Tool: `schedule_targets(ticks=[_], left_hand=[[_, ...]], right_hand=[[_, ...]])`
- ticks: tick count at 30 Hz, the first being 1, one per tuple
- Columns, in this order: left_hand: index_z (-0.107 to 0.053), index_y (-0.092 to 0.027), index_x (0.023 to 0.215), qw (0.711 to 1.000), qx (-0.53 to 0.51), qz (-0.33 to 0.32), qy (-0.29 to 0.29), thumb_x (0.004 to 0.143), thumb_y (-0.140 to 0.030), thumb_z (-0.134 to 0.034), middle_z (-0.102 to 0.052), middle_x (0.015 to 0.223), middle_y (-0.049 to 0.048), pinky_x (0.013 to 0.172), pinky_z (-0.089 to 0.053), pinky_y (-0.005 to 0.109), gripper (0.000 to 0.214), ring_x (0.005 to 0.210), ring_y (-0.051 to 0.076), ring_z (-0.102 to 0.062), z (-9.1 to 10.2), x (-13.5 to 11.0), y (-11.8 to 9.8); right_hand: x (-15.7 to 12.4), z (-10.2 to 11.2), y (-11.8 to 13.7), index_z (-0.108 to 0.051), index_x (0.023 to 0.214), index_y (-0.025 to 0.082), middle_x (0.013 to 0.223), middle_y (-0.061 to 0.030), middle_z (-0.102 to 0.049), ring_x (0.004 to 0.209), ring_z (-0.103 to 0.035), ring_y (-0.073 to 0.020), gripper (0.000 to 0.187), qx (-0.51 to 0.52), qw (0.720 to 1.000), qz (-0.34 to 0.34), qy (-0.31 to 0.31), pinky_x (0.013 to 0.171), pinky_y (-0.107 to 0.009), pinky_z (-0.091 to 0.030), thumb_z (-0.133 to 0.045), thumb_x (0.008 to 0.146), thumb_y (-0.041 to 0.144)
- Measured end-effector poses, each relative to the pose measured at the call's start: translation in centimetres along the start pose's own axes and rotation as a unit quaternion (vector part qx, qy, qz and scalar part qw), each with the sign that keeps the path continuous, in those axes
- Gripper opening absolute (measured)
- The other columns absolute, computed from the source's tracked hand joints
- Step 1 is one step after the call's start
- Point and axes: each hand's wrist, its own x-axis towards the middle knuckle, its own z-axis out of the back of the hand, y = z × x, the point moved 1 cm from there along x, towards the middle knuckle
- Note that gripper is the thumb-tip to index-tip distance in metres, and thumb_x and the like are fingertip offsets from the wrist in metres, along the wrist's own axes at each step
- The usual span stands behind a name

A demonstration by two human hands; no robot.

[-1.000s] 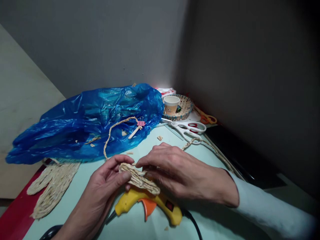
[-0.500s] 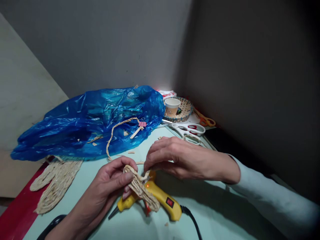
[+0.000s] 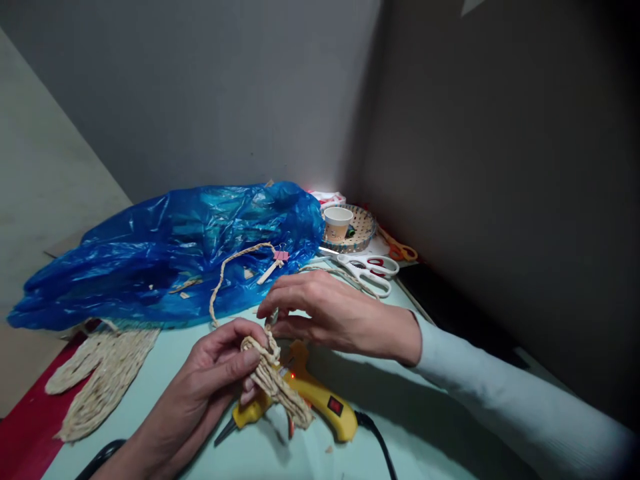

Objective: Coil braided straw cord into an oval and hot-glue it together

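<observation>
My left hand (image 3: 213, 380) grips a small braided straw piece (image 3: 273, 383) between thumb and fingers, holding it above a yellow glue gun (image 3: 320, 403) that lies on the pale green table (image 3: 425, 427). My right hand (image 3: 330, 310) is closed in a pinch at the top end of the same straw piece, fingers curled round a strand of braided cord. A loose braided cord (image 3: 227, 273) runs from the hands up onto the blue plastic bag (image 3: 165, 253).
A flat woven straw mat (image 3: 97, 380) lies at the left on a red surface. At the back stand a woven basket tray (image 3: 357, 230) with a paper cup (image 3: 337, 221), white scissors (image 3: 367, 267) and orange scissors (image 3: 400, 250). Grey walls close the corner.
My right hand has lifted off the straw piece and moved left to pinch its upper end. The piece has turned more upright, uncovering the glue gun.
</observation>
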Motion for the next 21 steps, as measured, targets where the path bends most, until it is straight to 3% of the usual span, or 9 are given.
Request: schedule_targets(ticks=[5,9,11,13,14,16,21], left_hand=[[-0.072,-0.021,0.076,0.998,-0.037,0.008,-0.060,0.064,-0.028,-0.090,-0.059,0.071,-0.0012,0.055,-0.048,0.020,0.023,0.059,0.010,-0.049,0.0,-0.1,-0.6],[-0.072,-0.021,0.076,0.993,-0.068,0.009,-0.095,0.057,-0.027,-0.094,-0.060,0.069,-0.0005,0.056,-0.051,0.020,0.030,0.059,0.010,-0.051,0.3,-0.1,-1.2],[-0.072,-0.021,0.076,0.992,-0.075,-0.009,-0.103,0.057,-0.025,-0.094,-0.058,0.068,-0.0012,0.055,-0.050,0.018,0.030,0.058,0.009,-0.049,0.6,-0.1,-1.6],[-0.072,-0.020,0.076,0.991,-0.075,-0.028,-0.110,0.057,-0.025,-0.094,-0.058,0.068,-0.0016,0.055,-0.050,0.016,0.029,0.059,0.008,-0.049,0.8,0.0,-2.1],[-0.072,-0.020,0.075,0.990,-0.074,-0.035,-0.114,0.057,-0.025,-0.094,-0.058,0.068,-0.0017,0.055,-0.051,0.016,0.029,0.059,0.008,-0.050,0.9,0.0,-2.3],[-0.073,-0.021,0.076,0.989,-0.070,-0.048,-0.117,0.057,-0.026,-0.095,-0.058,0.068,-0.0026,0.055,-0.051,0.015,0.030,0.060,0.008,-0.050,1.0,0.1,-2.7],[-0.073,-0.018,0.076,0.992,-0.054,-0.071,-0.093,0.061,-0.026,-0.093,-0.057,0.068,-0.0027,0.051,-0.048,0.015,0.026,0.057,0.007,-0.048,1.6,0.6,-2.7]], right_hand=[[-1.4,-0.8,-0.5,-0.064,0.116,0.014,0.113,-0.0095,-0.069,0.097,-0.063,-0.0181,0.023,-0.009,0.997,-0.031,-0.072,0.085,-0.029,-0.048,-0.057,0.095,0.006],[-3.9,-0.9,0.1,-0.062,0.112,0.015,0.107,-0.0088,-0.068,0.093,-0.063,-0.0186,0.019,-0.034,0.982,-0.133,-0.128,0.082,-0.030,-0.048,-0.050,0.098,0.009],[-5.0,-1.5,1.0,-0.064,0.102,0.015,0.093,-0.0080,-0.069,0.079,-0.063,-0.0201,0.014,-0.038,0.978,-0.184,-0.096,0.072,-0.032,-0.048,-0.051,0.099,0.017],[-5.7,-2.6,2.1,-0.065,0.093,0.018,0.085,-0.0072,-0.068,0.072,-0.063,-0.0229,0.015,-0.031,0.965,-0.259,0.012,0.064,-0.034,-0.048,-0.059,0.095,0.031],[-6.0,-3.2,2.7,-0.064,0.089,0.019,0.087,-0.0083,-0.068,0.076,-0.063,-0.0263,0.024,-0.032,0.952,-0.300,0.058,0.066,-0.036,-0.048,-0.065,0.090,0.043],[-6.2,-4.5,3.8,-0.063,0.095,0.022,0.100,-0.0098,-0.068,0.091,-0.064,-0.0316,0.031,-0.020,0.929,-0.363,0.073,0.072,-0.039,-0.049,-0.065,0.087,0.052],[-6.4,-5.6,4.4,-0.062,0.097,0.029,0.107,-0.0059,-0.069,0.102,-0.064,-0.0307,0.015,0.024,0.890,-0.451,0.065,0.070,-0.034,-0.048,-0.060,0.084,0.035]])
